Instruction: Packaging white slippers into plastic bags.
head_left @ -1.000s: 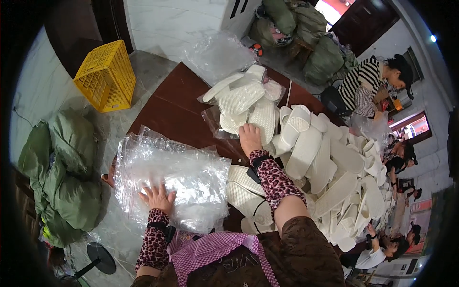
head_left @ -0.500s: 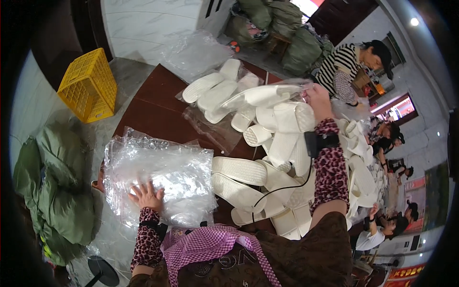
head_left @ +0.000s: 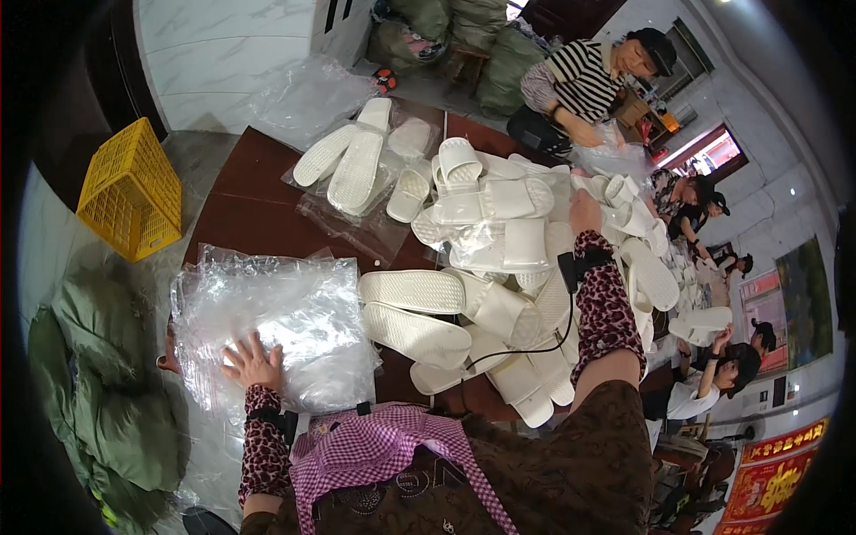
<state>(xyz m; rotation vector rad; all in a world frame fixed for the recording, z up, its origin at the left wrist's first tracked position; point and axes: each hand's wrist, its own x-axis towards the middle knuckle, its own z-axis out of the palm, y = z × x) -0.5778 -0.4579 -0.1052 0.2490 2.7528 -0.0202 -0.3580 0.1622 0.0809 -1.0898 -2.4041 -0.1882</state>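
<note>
My left hand [head_left: 253, 364] lies flat with spread fingers on a stack of clear plastic bags [head_left: 308, 308] at the table's near left. Over the pile at the right, my right hand [head_left: 586, 212] is closed, its fingers partly hidden, at the edge of a clear plastic bag [head_left: 555, 193]. White slippers [head_left: 489, 204] lie in that bag on top of the heap. A pair of loose white slippers [head_left: 415, 332] rests side by side right of the bag stack. Farther back, more slippers [head_left: 355, 169] lie on clear plastic.
A yellow crate [head_left: 134, 189] stands on the floor at the left, with green sacks [head_left: 125, 401] nearer. Across the table, a person in a striped top [head_left: 580, 85] handles clear plastic. More people sit along the right. A black cable [head_left: 522, 351] runs from my right wrist.
The bagged slippers that my right hand held up at the far side now rest on the heap. That hand has come lower and nearer. My left hand stays on the bag stack.
</note>
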